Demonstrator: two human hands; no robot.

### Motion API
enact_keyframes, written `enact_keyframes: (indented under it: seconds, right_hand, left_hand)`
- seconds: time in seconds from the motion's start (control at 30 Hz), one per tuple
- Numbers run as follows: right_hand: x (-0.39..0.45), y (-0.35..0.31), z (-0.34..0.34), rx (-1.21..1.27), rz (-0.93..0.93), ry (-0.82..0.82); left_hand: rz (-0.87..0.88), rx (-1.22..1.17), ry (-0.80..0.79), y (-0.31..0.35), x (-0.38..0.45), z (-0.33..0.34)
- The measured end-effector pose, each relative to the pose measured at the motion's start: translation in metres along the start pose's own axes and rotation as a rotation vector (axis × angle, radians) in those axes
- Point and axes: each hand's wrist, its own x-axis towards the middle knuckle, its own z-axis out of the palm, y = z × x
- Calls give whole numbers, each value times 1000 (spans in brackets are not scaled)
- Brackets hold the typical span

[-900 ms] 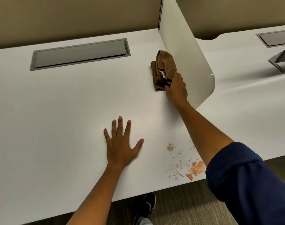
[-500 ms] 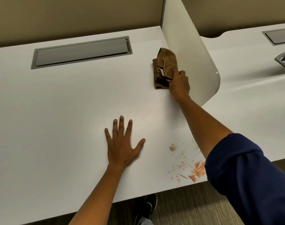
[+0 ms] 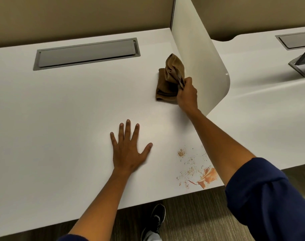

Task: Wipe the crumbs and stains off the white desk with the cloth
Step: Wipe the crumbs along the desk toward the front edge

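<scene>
Right hand (image 3: 187,94) grips the cloth (image 3: 169,80); crumbs (image 3: 186,162) lie nearer the person, right of the flat, open left hand (image 3: 129,150).

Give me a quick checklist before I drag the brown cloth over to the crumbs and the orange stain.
1. Right hand has a grip on the brown terry cloth: ok.
2. Cloth fully off the white desk: not ok, its lower edge looks to rest on the surface.
3. Left hand flat, bracing on the desk: ok.
4. Path from cloth to the tan crumbs: ok, bare desk.
5. Orange smear untouched near the front edge: ok.
6. Cloth damp enough for the smear: cannot tell.
</scene>
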Motion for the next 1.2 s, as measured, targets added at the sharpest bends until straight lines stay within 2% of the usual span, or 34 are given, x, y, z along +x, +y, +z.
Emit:
enact_keyframes:
  seconds: [0.13,0.37,0.63,0.77,0.9,1.1,1.2]
  right_hand:
    - [-20,-4,-12,266,85,-26]
    - [-60,-10,-41,872,289,-126]
    - [-126,0,-79,1215,340,-251]
    - [-161,0,-102,1363,360,-216]
    - [-189,2,-131,1411,351,-149]
    - [-226,22,-176,1451,289,34]
    - [-246,39,-192,1395,298,135]
  left_hand:
    - [-1,-2,-14,0,0,-2]
    - [19,-120,-11,-2,-4,-7]
    - [67,-268,39,-1,-27,-3]
    - [120,-224,9,1,-46,1]
    - [146,-168,-28,2,-59,5]
    - [209,-83,-86,1,-73,8]
    - [230,-62,-114,2,-80,7]
